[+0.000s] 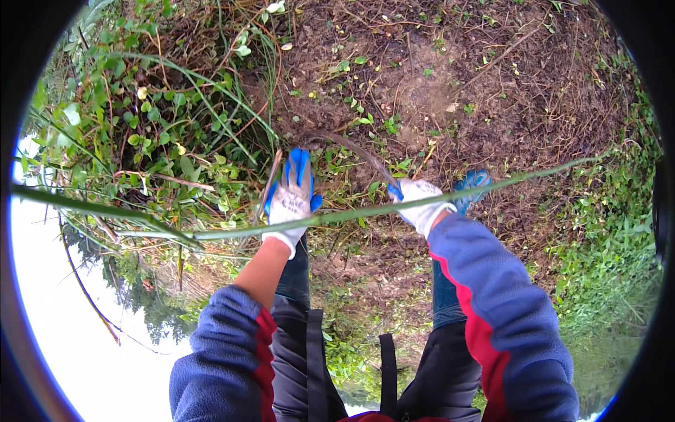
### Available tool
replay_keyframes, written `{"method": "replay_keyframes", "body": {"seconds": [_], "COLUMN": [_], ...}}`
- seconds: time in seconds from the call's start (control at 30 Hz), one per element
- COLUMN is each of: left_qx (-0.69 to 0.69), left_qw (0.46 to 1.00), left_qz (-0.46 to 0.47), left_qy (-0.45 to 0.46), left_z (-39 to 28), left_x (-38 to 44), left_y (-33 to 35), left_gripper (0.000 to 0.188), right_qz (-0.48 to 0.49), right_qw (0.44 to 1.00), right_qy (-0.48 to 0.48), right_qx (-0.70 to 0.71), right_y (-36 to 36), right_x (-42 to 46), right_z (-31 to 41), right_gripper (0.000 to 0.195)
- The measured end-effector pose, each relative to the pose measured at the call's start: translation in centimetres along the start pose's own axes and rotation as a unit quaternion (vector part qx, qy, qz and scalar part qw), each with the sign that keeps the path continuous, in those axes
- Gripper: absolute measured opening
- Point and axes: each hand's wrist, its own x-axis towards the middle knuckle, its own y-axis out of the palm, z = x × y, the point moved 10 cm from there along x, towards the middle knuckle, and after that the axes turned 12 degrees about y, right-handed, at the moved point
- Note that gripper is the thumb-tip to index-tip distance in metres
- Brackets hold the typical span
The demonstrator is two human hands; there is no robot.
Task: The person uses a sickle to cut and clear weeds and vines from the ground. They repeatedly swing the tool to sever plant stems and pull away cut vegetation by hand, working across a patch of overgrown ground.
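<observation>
My right hand (419, 203), in a white and blue work glove, is closed around the end of a sickle (361, 150). Its dark, curved blade reaches leftward just above the soil; the handle is mostly hidden by the hand. My left hand (291, 198), gloved alike, is held with its fingers extended and nothing visible in it. Beside its fingers stands a brown woody stem (270, 182). Leafy vines (158, 126) grow thickly to the left of that hand. A long green stem (364, 211) crosses the view above both wrists.
Bare brown soil (422, 100) with cut stalks and small sprouts lies ahead. A blue boot (472, 187) shows beyond my right hand. Thin, arching green stems (211, 84) lean from the left. Denser greenery (606, 253) borders the right side.
</observation>
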Motion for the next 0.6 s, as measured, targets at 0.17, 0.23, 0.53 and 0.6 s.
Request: {"method": "replay_keyframes", "body": {"seconds": [0.17, 0.23, 0.53, 0.6], "left_qx": [-0.067, -0.077, 0.082, 0.102], "left_qw": [0.979, 0.951, 0.945, 0.930], "left_qz": [0.121, 0.227, 0.294, 0.321], "left_qy": [-0.151, -0.195, 0.119, 0.147], "left_z": [2.6, 3.1, 0.0, -0.6], "left_x": [4.9, 4.2, -2.5, -4.2], "left_y": [3.9, 8.1, 11.7, 10.6], "left_gripper": [0.122, 0.102, 0.027, 0.029], "right_qz": [-0.042, 0.003, -0.050, 0.022], "right_qw": [0.999, 0.995, 0.994, 0.993], "right_qy": [-0.006, 0.015, -0.025, 0.065], "right_qx": [-0.030, -0.103, -0.089, -0.097], "right_y": [3.3, 4.9, 1.9, 2.9], "right_x": [-3.1, -4.0, -3.1, -5.0], "right_z": [-5.3, -7.1, -1.0, -5.3], "right_gripper": [0.032, 0.033, 0.028, 0.032]}}
